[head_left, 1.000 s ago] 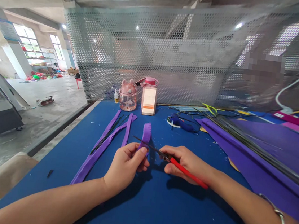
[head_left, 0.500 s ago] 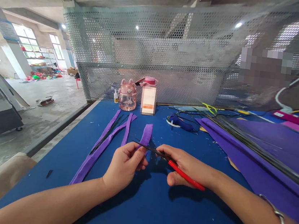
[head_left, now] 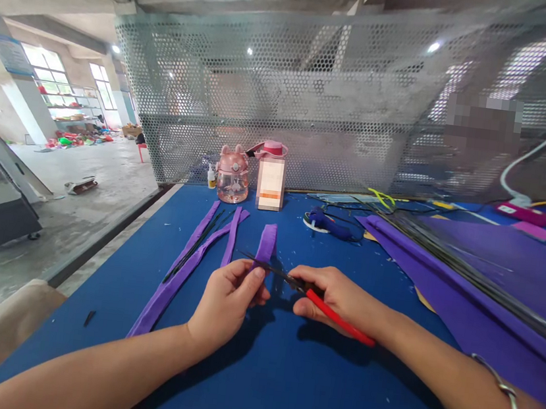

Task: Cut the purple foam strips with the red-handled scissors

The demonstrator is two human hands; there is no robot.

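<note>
My left hand (head_left: 232,292) pinches a short purple fabric strip (head_left: 267,240) between thumb and fingers; its free end stands up above the hand. In my right hand (head_left: 326,297) is a pair of scissors (head_left: 334,315) with red handles and dark blades. The blades reach left across the strip, right by my left fingertips. Beyond my left hand lie longer purple strips (head_left: 169,295), and thin black strips (head_left: 192,248) rest among them. A small black scrap (head_left: 89,318) sits near the table's left edge.
At the back of the blue table (head_left: 290,386) stand a pink bottle (head_left: 233,180) and a taller one with a pink lid (head_left: 273,148). A dark blue-wrapped tool (head_left: 330,225) lies mid-table. Purple fabric (head_left: 440,304) and black strips (head_left: 474,269) cover the right. Perforated metal (head_left: 266,97) screens the back.
My right thumb has moved closer to its fingers, and the scissors have closed somewhat across the strip. My left hand has stayed almost still.
</note>
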